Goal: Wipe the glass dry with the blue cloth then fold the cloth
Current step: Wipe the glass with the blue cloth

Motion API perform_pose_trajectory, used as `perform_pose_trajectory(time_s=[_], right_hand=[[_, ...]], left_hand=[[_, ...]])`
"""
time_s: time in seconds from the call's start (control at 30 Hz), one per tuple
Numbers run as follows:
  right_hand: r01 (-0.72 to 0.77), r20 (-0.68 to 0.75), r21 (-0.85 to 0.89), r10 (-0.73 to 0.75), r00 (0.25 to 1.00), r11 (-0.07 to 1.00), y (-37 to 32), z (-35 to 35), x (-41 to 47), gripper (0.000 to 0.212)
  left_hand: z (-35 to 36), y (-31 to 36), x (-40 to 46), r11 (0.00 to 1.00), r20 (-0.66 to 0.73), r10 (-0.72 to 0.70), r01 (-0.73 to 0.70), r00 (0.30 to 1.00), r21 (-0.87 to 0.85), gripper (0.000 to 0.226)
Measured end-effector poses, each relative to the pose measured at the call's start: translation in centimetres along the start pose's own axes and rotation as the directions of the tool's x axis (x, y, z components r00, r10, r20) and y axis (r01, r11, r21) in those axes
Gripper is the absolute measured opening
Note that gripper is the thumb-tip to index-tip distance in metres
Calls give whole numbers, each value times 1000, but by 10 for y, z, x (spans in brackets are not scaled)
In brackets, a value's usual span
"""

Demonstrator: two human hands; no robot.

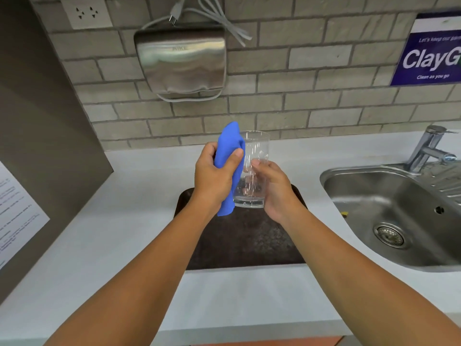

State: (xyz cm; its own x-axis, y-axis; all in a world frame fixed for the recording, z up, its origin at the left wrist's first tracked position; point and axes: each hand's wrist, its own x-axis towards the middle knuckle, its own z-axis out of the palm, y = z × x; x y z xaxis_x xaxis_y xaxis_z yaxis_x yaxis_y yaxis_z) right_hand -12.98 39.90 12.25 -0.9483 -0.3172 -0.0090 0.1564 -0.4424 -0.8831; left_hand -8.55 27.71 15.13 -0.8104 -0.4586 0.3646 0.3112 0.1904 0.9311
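A clear drinking glass (255, 151) is held upright in the air above the counter. My right hand (273, 189) grips its lower right side, fingers wrapped around the wall. My left hand (215, 174) clutches a bunched blue cloth (228, 143) and presses it against the glass's left side. The cloth sticks up past the rim and hangs down below my left palm to about the glass's base.
A dark brown mat (245, 239) lies on the white counter (119, 233) under my hands. A steel sink (374, 196) with a tap (427, 148) is at the right. A metal hand dryer (180, 59) hangs on the brick wall behind.
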Motion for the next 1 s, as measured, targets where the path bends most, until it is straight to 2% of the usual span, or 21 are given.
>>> perform_pose_trajectory(time_s=[0.17, 0.37, 0.47, 0.6, 0.67, 0.77, 0.83, 0.93, 1.0], right_hand=[[37, 6, -77, -37, 999, 996, 4, 6, -14, 39], [54, -10, -97, -55, 998, 994, 2, 13, -22, 49], [11, 18, -30, -11, 1000, 999, 4, 11, -27, 40], [2, 55, 20, -3, 998, 1000, 3, 11, -34, 43], [-9, 51, 10, 9, 999, 1000, 2, 12, -36, 46], [-17, 69, 14, 16, 997, 1000, 1, 15, -37, 56], [-17, 108, 53, 12, 994, 998, 2, 14, -37, 58], [-26, 165, 136, 3, 986, 990, 1, 10, -36, 34], [-28, 204, 181, -10, 979, 983, -3, 11, -34, 35]], left_hand=[[-1, 8, -9, 993, 23, 105, -106, 994, 57, 21], [-4, 11, -14, 986, -24, 153, -152, 988, 62, 18], [-6, 9, -12, 998, -76, 66, -64, 995, 30, 17], [-12, 5, -7, 995, -148, -93, 99, 985, 30, 23], [-11, 8, -11, 998, -156, -36, 42, 987, 36, 26], [-3, 19, -23, 968, -86, 218, -204, 972, 147, 23], [0, 23, -23, 950, -61, 271, -257, 961, 176, 17], [-6, 19, -14, 990, -145, 96, -79, 985, 115, 16], [-9, 9, -12, 993, -138, -27, 42, 990, 111, 20]])
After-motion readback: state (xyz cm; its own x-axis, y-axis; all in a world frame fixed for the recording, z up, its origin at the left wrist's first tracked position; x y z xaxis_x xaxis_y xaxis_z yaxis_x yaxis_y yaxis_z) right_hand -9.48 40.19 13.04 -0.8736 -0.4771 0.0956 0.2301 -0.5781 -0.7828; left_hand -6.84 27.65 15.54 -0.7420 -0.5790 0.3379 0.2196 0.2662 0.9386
